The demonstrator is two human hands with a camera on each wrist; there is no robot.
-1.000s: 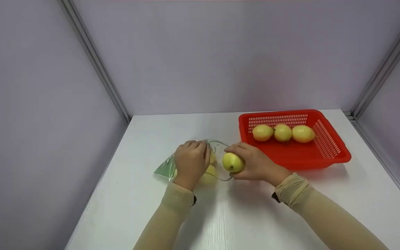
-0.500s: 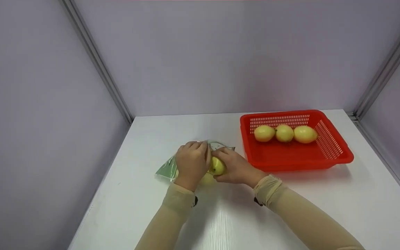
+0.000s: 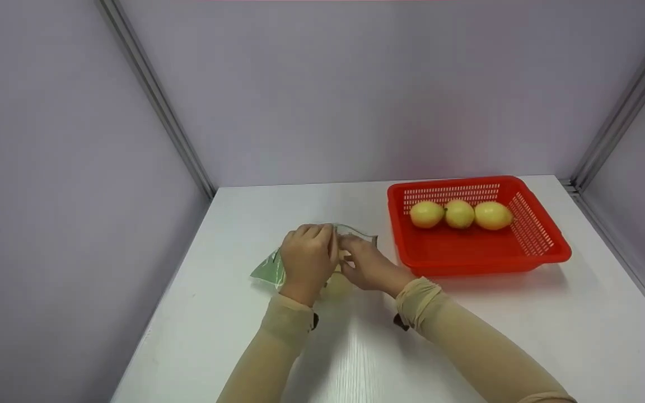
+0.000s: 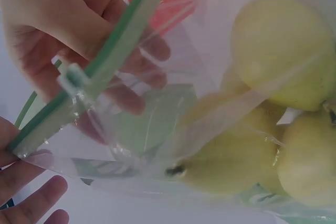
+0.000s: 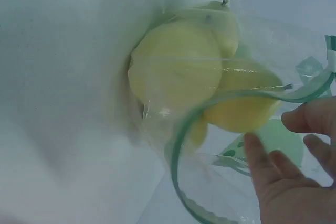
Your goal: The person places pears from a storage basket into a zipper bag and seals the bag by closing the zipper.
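A clear zip bag point(image 3: 269, 272) with a green seal strip lies mid-table, holding several pale yellow pears point(image 4: 286, 51). My left hand point(image 3: 307, 258) grips the bag's edge by its mouth, its fingertips point(image 4: 39, 203) showing beside the seal. My right hand point(image 3: 370, 264) reaches into the mouth with thumb and fingers spread. Nothing sits between those fingers point(image 5: 254, 153), which are close to a pear point(image 5: 244, 106) inside. In the head view my hands cover much of the bag.
A red plastic basket point(image 3: 462, 251) stands to the right of the bag. Three pears point(image 3: 459, 214) lie in a row along its back side. Grey-white walls point(image 3: 378, 101) enclose the white table point(image 3: 210, 324) at the back and sides.
My right hand has moved left into the bag with a pear and let go of it there. The left hand has kept its hold on the bag's edge.
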